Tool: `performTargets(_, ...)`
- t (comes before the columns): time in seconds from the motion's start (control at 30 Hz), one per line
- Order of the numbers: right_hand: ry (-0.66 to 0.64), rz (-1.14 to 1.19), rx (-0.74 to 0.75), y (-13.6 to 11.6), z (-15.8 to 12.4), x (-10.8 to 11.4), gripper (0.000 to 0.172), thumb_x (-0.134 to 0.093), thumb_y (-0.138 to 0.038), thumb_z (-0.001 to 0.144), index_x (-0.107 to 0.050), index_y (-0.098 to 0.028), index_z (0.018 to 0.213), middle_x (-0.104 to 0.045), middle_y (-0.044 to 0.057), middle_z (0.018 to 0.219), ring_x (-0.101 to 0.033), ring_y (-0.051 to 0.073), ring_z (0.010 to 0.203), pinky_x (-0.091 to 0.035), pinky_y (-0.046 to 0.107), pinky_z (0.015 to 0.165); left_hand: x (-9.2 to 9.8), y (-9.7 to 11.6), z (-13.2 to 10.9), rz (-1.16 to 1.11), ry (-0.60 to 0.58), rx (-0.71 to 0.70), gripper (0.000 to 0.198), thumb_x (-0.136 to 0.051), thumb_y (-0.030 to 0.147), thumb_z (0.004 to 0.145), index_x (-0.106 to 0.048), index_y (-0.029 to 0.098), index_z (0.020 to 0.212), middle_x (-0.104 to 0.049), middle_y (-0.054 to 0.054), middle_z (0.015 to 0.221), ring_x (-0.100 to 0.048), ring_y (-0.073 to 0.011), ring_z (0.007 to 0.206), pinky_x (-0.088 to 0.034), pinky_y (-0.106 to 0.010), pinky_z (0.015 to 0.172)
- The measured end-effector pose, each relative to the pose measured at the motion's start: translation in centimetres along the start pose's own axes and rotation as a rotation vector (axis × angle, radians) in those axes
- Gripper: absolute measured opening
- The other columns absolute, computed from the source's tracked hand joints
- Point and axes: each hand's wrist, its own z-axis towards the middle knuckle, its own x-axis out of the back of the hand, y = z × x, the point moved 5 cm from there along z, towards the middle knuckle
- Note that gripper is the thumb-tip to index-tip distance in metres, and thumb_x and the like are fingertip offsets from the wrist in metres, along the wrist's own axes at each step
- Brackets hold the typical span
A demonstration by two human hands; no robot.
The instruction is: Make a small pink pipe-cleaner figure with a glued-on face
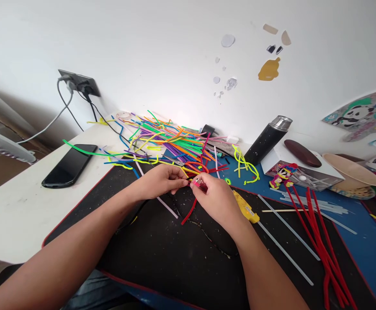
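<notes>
L hand (162, 183) & R hand (215, 196) are clamping a small pinkish piece (198, 184) btwn fingertips above the black mat (188, 262), prob. steadying it from both sides. Yellow glue gun (245, 207)'s lying by R wrist, likely for quick reach; red stem (189, 212)'s showing just below.

Left forearm (91, 226): bare, slanting up from lower left
Right forearm (262, 262): bare, angled inward from lower right
Left hand (162, 181): fingers curled, thumb and fingertips pinching
Right hand (215, 196): back upward, pinching, fingertips just beside the left's
</notes>
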Motion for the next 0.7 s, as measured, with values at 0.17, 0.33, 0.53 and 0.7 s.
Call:
performTargets(0.17,-0.004,-0.012,0.006,-0.23,-0.04,-0.09,0.01,-0.062,-0.026,0.097,-0.071,-0.023,0.096,-0.077,0.002,0.083,-0.067,0.019,0.073,-0.038,0.027,0.063,-0.11,-0.07,0.1,0.008,0.02,-0.005,0.026,-0.073,0.045,0.086,-0.07,0.018,0.087,-0.06,0.004,0.059,-0.051,-0.0122,0.055,-0.034,-0.021,0.049)
performTargets(0.33,0.003,0.014,0.002,-0.36,-0.08,0.01,0.01,-0.061,-0.026,0.097,-0.071,-0.023,0.098,-0.078,0.002,0.086,-0.068,0.019,0.073,-0.039,0.027,0.064,-0.02,0.22,0.03,0.033,0.055,0.014,0.027,-0.071,0.045,0.086,-0.067,0.019,0.083,-0.06,0.004,0.057,-0.051,-0.012,0.053,-0.035,-0.022,0.05)
performTargets(0.53,0.019,0.077,0.001,-0.34,-0.1,0.2,0.011,-0.062,-0.028,0.097,-0.071,-0.023,0.099,-0.078,0.001,0.086,-0.067,0.019,0.072,-0.04,0.027,0.064,0.26,0.46,-0.05,0.013,0.112,0.026,0.032,-0.069,0.049,0.086,-0.066,0.018,0.082,-0.059,0.003,0.055,-0.048,-0.0116,0.05,-0.033,-0.022,0.049)
performTargets(0.7,0.017,0.121,-0.009,-0.14,0.0,0.16,0.012,-0.061,-0.029,0.097,-0.071,-0.023,0.095,-0.077,0.001,0.084,-0.065,0.017,0.068,-0.04,0.027,0.061,0.2,0.38,-0.01,-0.015,0.096,0.017,0.033,-0.07,0.05,0.086,-0.066,0.017,0.083,-0.059,0.003,0.056,-0.049,-0.0119,0.051,-0.034,-0.022,0.05)
